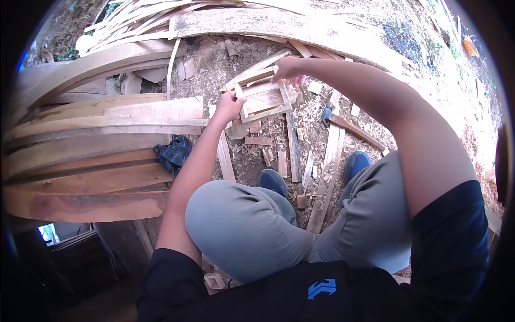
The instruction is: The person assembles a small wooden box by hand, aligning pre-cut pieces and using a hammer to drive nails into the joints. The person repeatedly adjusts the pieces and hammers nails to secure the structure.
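A small rectangular wooden frame [265,114], made of narrow light strips, is held tilted over the littered ground in front of my knees. My left hand [229,105] grips its left side, the thumb lying on the strip. At the far right corner my right hand [288,72] has its fingers closed round the frame. Through its opening a pale board [264,100] shows; whether it is joined to the frame I cannot tell. To the right of the frame a hammer [351,128] with a wooden handle lies on the ground.
Stacked planks [86,180] fill the left side, with a black plastic bag [174,154] at their ends. A long rough board [257,24] and thin strips lie across the back. Wood offcuts [258,140] and shavings litter the ground around my shoes [272,181].
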`<action>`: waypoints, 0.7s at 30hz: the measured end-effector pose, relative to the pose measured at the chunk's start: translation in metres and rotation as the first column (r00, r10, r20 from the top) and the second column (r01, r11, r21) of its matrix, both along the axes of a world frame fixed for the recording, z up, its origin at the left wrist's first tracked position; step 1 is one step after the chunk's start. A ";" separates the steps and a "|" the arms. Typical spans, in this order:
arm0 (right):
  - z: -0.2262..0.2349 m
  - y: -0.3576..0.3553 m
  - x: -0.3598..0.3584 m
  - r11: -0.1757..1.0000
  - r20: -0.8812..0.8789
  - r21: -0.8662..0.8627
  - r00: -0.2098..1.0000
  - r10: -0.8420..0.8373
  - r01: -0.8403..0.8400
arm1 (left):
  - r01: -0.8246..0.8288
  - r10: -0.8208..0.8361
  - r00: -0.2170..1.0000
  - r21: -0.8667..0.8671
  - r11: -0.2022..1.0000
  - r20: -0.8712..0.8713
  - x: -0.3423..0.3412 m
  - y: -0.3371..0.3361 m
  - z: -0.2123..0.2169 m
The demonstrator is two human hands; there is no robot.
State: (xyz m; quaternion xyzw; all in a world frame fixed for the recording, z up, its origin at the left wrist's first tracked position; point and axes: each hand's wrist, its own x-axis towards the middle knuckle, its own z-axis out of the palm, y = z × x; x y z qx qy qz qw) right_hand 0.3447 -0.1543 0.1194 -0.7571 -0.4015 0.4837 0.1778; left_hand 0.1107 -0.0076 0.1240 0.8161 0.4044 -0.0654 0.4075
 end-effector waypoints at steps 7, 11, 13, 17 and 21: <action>-0.006 -0.002 -0.006 0.998 0.117 -0.039 0.991 0.059 -0.055 | 0.025 -0.022 0.999 0.058 0.998 -0.044 0.006 -0.001 -0.004; 0.001 -0.002 -0.009 0.992 0.177 -0.048 0.977 0.122 -0.115 | 0.018 -0.015 0.999 0.075 0.997 -0.045 0.006 0.001 0.000; 0.002 -0.001 -0.008 0.989 0.226 -0.053 0.963 0.144 -0.136 | 0.011 -0.008 0.999 0.062 0.998 -0.045 0.005 0.000 0.001; 0.001 -0.006 -0.012 0.987 0.325 -0.062 0.932 0.159 -0.146 | 0.027 -0.024 0.998 0.065 0.998 -0.051 0.008 -0.010 0.006; 0.008 -0.005 -0.016 0.983 0.370 -0.076 0.910 0.186 -0.170 | 0.002 -0.001 1.000 0.035 0.999 -0.025 0.005 -0.004 0.003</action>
